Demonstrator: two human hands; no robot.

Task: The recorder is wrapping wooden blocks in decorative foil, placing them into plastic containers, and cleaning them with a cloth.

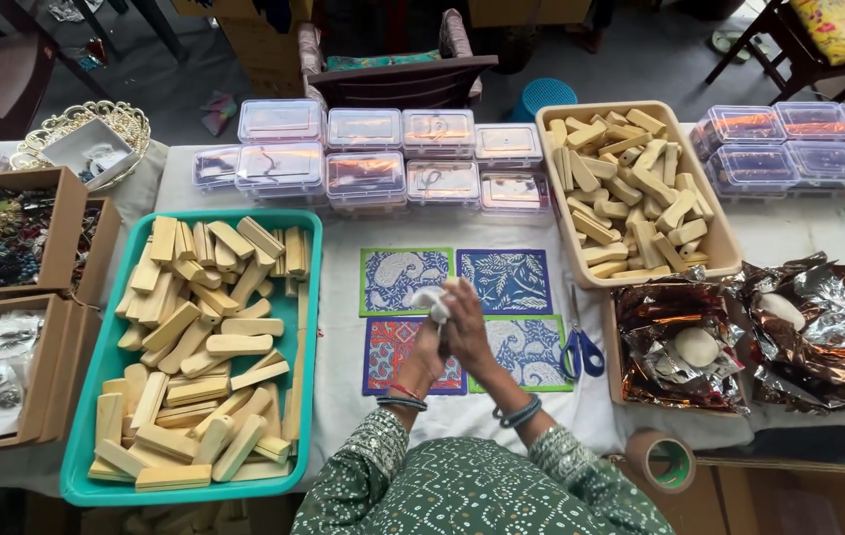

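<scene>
Two hands meet over the middle of the table (819,233), both closed around one small white lump (429,297), likely clay or dough, held just above four printed mats (507,280). The left hand (422,349) curls under it while the right hand (466,322) wraps over it from the other side, fingers bent tight. As I judge it, working the lump goes best with both hands kept low over the mats, so that crumbs fall there and not among the stock.

Blue-handled scissors (581,349) lie just right of the mats, near the right wrist, and could be knocked by an elbow. A teal tray (86,396) of pale wooden blocks (207,347) fills the left side; a beige bin (725,248) holds more at the upper right. Clear lidded boxes (368,159) line the far edge. Crumpled foil (819,317) with two pale lumps sits to the right, a tape roll (665,461) below it, and cardboard boxes (16,297) of trinkets stand far left.
</scene>
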